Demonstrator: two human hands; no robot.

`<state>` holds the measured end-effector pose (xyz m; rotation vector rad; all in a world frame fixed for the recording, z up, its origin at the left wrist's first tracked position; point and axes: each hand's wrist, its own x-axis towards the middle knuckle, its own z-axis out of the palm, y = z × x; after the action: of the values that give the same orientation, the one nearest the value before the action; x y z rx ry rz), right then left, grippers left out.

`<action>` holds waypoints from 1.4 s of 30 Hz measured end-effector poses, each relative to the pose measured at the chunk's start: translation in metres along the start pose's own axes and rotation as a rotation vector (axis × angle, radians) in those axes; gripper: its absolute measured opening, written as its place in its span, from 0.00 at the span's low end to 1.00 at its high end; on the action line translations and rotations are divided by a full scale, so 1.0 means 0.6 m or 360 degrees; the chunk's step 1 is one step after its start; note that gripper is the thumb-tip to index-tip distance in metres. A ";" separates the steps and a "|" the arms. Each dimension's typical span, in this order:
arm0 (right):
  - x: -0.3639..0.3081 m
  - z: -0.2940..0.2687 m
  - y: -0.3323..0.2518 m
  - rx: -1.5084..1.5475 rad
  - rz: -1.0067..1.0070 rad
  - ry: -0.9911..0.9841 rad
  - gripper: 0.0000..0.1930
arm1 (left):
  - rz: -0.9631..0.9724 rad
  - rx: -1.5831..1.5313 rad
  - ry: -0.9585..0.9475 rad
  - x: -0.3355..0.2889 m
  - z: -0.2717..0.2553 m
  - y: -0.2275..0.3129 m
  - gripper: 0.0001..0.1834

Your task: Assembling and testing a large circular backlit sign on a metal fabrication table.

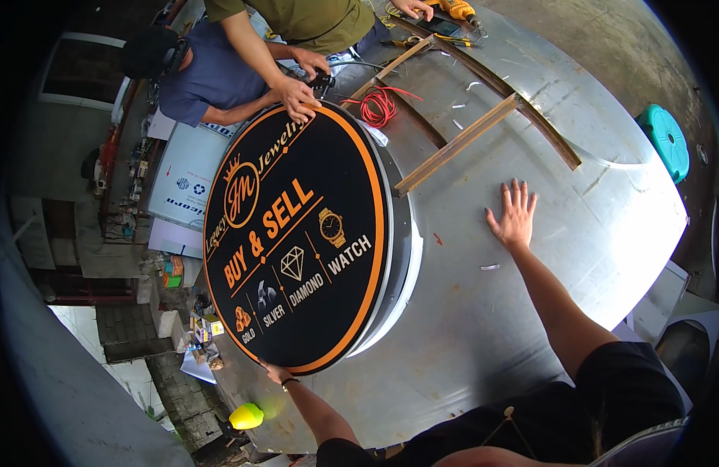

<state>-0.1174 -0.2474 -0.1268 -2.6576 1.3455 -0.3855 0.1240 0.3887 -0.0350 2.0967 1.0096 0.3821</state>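
Note:
A large round sign (348, 268), black with an orange rim, gold and white lettering and small pictures, stands tilted on the metal table (453, 311). My left hand (275, 373) grips its lower edge; some of the fingers are hidden there. My right hand (515, 216) lies flat on the metal, fingers spread, holding nothing. At the sign's far edge, a co-worker in an olive shirt (328, 27) rests a hand (297, 97) on the rim. Beside that hand, a second co-worker in a blue shirt (211, 78) works with a black tool (322, 81).
A rusty metal frame (460, 144) lies across the table's far side, near a coil of red wire (378, 109). Farther back are a yellow power tool (457, 9) and a phone (440, 27). A teal stool (665, 142) stands at right; a yellow-green object (246, 416) sits lower left.

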 end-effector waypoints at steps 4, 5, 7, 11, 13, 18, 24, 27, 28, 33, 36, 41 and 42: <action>-0.002 0.000 0.003 -0.0005 0.0004 0.0000 0.36 | 0.0026 -0.0030 -0.0043 -0.001 0.001 -0.004 0.50; -0.002 0.000 0.005 -0.0010 0.0006 0.0000 0.36 | 0.0032 -0.0031 -0.0038 -0.001 0.004 -0.007 0.51; -0.003 -0.001 -0.002 0.0011 -0.0001 -0.0001 0.36 | 0.0046 -0.0037 -0.0017 0.014 -0.002 -0.011 0.51; -0.002 0.002 -0.003 0.0007 0.0000 0.0000 0.36 | 0.0087 -0.0009 0.0041 0.029 0.001 -0.019 0.49; -0.001 0.003 -0.009 0.0020 -0.0003 -0.0004 0.36 | 0.0098 0.0002 0.0059 0.039 -0.003 -0.020 0.48; 0.010 -0.002 0.005 0.0005 0.0013 0.0016 0.36 | 0.0082 -0.0032 0.0031 0.009 0.028 -0.008 0.49; 0.002 -0.006 0.026 0.0022 0.0014 0.0032 0.37 | 0.0123 0.0044 0.0028 0.014 0.028 -0.017 0.50; -0.010 -0.005 -0.009 0.0103 -0.0037 0.0004 0.38 | 0.0098 0.0166 0.0126 0.096 -0.018 -0.060 0.53; -0.013 -0.004 -0.012 0.0101 -0.0049 -0.0014 0.38 | 0.0081 0.0110 0.0062 0.111 -0.017 -0.077 0.53; -0.022 -0.002 0.003 0.0119 -0.0045 0.0106 0.37 | 0.0031 0.0064 -0.0032 0.103 0.023 -0.075 0.53; -0.019 -0.003 0.001 0.0164 -0.0025 0.0115 0.37 | 0.0000 0.0094 0.0053 0.102 0.033 -0.065 0.53; -0.013 0.000 -0.005 0.0103 -0.0042 0.0100 0.38 | 0.0012 0.0230 0.0284 0.096 0.032 -0.061 0.52; -0.009 -0.001 -0.002 0.0099 -0.0034 0.0106 0.38 | 0.0019 0.0259 0.0325 0.092 0.035 -0.061 0.52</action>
<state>-0.1199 -0.2424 -0.1272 -2.6322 1.3023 -0.5144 0.1516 0.4347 -0.0793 2.2440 1.1808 0.5449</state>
